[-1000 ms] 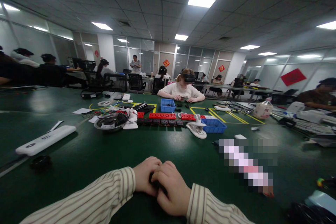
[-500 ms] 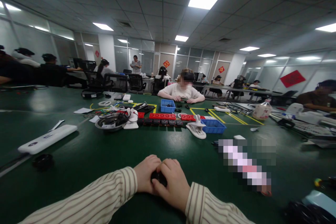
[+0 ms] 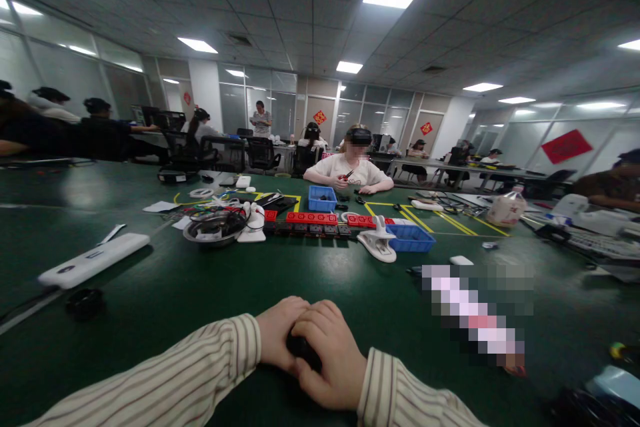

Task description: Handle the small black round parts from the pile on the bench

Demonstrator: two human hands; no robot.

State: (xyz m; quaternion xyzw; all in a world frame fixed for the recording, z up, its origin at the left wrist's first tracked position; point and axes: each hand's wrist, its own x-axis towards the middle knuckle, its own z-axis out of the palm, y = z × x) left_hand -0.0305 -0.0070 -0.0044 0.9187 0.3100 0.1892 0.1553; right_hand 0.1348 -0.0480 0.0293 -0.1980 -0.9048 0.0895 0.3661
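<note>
Close to me, just above the green table (image 3: 190,293), my left hand (image 3: 283,333) and my right hand (image 3: 334,357) are together around a small black rounded object (image 3: 304,349). The fingers of both hands curl over it, and the right fingers overlap the left ones at the top. Only a smooth dark strip of the object shows between the hands, so its kind cannot be made out. Striped sleeves cover both forearms.
A white power strip (image 3: 95,260) and a black round thing (image 3: 86,304) lie left. Ahead are a metal bowl of cables (image 3: 189,235), red socket strips (image 3: 311,218), a white clip stand (image 3: 379,247) and a blue bin (image 3: 413,240). A co-worker (image 3: 345,170) sits opposite.
My right hand has shifted slightly down and right, so more of the black object shows between the hands. The co-worker opposite has raised one hand with a tool in it.
</note>
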